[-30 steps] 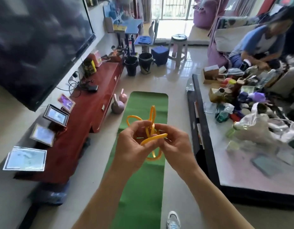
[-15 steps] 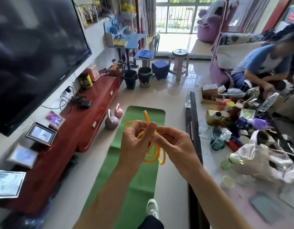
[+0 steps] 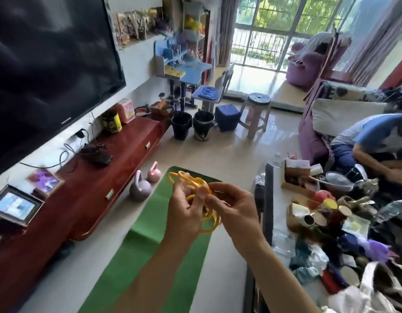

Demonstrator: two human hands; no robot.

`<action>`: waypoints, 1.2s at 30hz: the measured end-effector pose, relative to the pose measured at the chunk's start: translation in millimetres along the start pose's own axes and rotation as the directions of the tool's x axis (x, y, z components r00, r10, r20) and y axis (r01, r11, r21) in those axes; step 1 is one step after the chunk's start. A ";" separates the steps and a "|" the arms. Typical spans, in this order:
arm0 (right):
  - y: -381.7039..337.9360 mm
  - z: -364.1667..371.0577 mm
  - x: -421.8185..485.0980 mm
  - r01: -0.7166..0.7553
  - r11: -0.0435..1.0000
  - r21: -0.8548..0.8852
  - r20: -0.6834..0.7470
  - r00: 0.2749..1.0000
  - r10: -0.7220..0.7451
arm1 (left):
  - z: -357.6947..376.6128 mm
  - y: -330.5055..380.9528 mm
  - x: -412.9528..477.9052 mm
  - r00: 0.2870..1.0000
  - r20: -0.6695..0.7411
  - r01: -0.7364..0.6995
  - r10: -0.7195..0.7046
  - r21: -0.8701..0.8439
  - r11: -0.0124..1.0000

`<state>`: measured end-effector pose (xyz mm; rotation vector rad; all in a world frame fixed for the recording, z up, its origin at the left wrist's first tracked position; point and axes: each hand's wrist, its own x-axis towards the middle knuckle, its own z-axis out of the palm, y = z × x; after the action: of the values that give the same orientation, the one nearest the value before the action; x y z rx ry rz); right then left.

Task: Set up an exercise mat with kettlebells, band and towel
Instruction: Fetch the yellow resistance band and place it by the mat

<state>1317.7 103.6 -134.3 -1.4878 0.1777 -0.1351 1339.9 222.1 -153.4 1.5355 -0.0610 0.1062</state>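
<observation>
Orange band (image 3: 196, 182), tangled in several loops, up in mid-air between both hands, over far half of green mat (image 3: 150, 245). Some loops sticking out above left hand (image 3: 184, 213), others hanging below between the two palms. Left hand fingers (image 3: 201, 195) curled, thumb and forefinger pinching a strand near top of tangle. Right hand (image 3: 238, 213) close beside it, fingers (image 3: 218, 188) bent, thumb and forefinger nipping another strand; remaining fingers loosely curled behind. Fingertips of the two hands nearly touching at the band. Mat flat on pale tiled floor, running lengthwise away from camera, fold crease across the middle. Purple kettlebell (image 3: 140, 188) upright on floor just beside mat's left edge near the far end; smaller pink kettlebell (image 3: 154, 173) just behind it, also off the mat. Low red-brown cabinet (image 3: 94, 177) along left wall, picture frame (image 3: 15, 205) on near end, cables and dark box further up, big dark TV (image 3: 48, 64) on wall above. Two black buckets (image 3: 181, 125) past cabinet end, blue box (image 3: 227, 117) and round stool (image 3: 256, 116) beside them. Dark-edged table (image 3: 269, 199) right of mat, piled with clutter. Another person in blue top (image 3: 371, 136) bent over at far right.
</observation>
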 end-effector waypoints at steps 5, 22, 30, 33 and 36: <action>12.4 9.0 76.9 -0.007 1.000 0.014 0.058 0.998 0.007 | 6.6 -17.3 67.2 0.993 -0.101 0.059 -0.054 0.052 0.997; 93.0 145.7 353.1 -0.178 0.984 0.011 0.410 0.899 0.158 | -69.1 -87.1 302.7 0.873 -0.423 0.308 -0.244 0.090 0.947; 165.3 239.1 429.5 -0.124 0.985 -0.116 0.380 0.911 0.160 | -148.3 -170.3 389.5 0.870 -0.406 0.316 -0.279 0.025 0.948; 224.9 281.7 450.8 -0.184 0.972 -0.144 0.295 0.930 0.219 | -189.0 -230.7 419.4 0.855 -0.397 0.350 -0.333 -0.031 0.936; 303.5 332.2 469.1 -0.221 0.964 -0.148 0.179 0.952 0.246 | -238.8 -310.6 450.3 0.850 -0.359 0.393 -0.384 -0.053 0.918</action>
<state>1837.9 359.0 -428.6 -1.5835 0.2047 0.2184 1814.3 464.6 -422.7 1.4992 0.5495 0.0655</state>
